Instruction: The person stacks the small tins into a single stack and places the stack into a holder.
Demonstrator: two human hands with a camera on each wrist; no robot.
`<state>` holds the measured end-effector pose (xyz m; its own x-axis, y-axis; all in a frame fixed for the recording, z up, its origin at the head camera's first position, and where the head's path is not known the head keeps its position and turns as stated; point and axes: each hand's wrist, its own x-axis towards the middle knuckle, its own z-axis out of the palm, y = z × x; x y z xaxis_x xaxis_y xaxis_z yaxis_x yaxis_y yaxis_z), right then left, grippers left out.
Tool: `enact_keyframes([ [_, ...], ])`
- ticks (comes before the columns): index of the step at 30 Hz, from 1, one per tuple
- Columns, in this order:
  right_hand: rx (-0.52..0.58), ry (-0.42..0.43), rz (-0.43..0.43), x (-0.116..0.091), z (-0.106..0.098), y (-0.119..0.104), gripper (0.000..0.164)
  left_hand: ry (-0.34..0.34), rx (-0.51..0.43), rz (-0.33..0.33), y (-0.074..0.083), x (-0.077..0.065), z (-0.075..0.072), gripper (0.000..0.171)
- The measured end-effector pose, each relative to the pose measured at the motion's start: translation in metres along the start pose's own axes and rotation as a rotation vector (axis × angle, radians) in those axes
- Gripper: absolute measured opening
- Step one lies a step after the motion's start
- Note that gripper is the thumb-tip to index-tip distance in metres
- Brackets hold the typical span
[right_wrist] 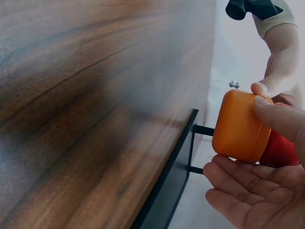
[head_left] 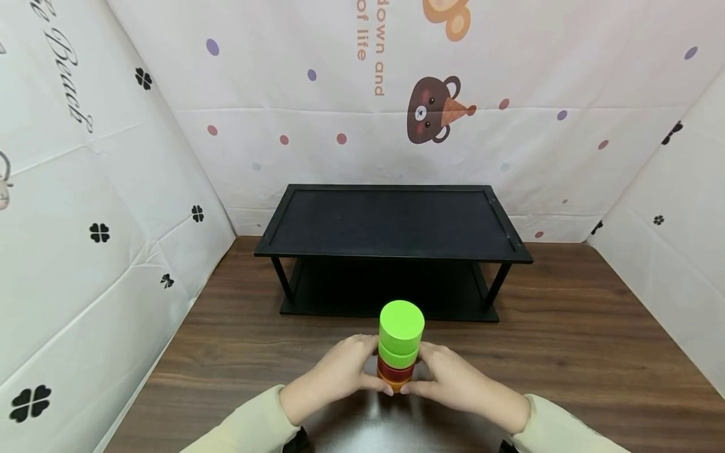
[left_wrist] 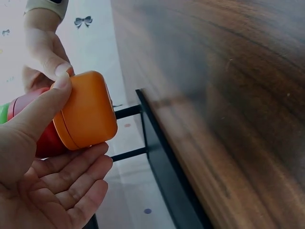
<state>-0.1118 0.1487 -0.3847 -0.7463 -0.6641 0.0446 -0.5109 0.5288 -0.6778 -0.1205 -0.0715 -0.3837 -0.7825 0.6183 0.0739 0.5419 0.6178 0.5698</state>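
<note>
An upright stack of round coloured parts, green (head_left: 401, 324) on top, red (head_left: 394, 371) beneath and orange (left_wrist: 90, 114) at the bottom, stands between both hands in front of the black shelf. My left hand (head_left: 354, 365) holds its left side, thumb on the near face and fingers round the far side. From the right, my right hand (head_left: 453, 377) grips it the same way. Both thumbs press near the orange part's edge, tips close together. In the wrist views, a gap shows between the orange underside and the wooden table (right_wrist: 95, 95).
A low two-tier black shelf (head_left: 391, 220) stands at the back of the table, its lower board (head_left: 385, 289) in shadow. White printed sheets hang at the back (head_left: 340, 163) and along the left (head_left: 113, 189) and right (head_left: 668, 251) sides.
</note>
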Motion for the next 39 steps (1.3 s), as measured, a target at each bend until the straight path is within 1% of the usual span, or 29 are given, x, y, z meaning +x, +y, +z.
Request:
enact_keyframes([
  [12, 0.008, 0.009, 0.016, -0.004, -0.012, -0.013, 0.05, -0.011, 0.018, 0.018, 0.011, 0.0, -0.013, 0.056],
  [16, -0.013, 0.018, 0.008, -0.005, -0.017, -0.016, 0.047, -0.016, 0.001, 0.023, 0.015, 0.0, -0.017, 0.056],
  [20, -0.033, 0.024, -0.001, -0.007, -0.021, -0.02, 0.046, -0.012, 0.006, 0.034, 0.019, 0.001, -0.02, 0.056],
  [27, 0.008, -0.003, 0.02, -0.009, -0.028, -0.024, 0.05, -0.03, 0.01, 0.036, 0.025, 0.002, -0.026, 0.055],
  [35, 0.014, 0.0, 0.026, -0.011, -0.031, -0.03, 0.052, -0.035, 0.016, 0.051, 0.03, 0.001, -0.033, 0.054],
  [39, 0.014, -0.004, 0.026, -0.011, -0.035, -0.034, 0.051, -0.029, 0.006, 0.066, 0.032, 0.001, -0.037, 0.054],
])
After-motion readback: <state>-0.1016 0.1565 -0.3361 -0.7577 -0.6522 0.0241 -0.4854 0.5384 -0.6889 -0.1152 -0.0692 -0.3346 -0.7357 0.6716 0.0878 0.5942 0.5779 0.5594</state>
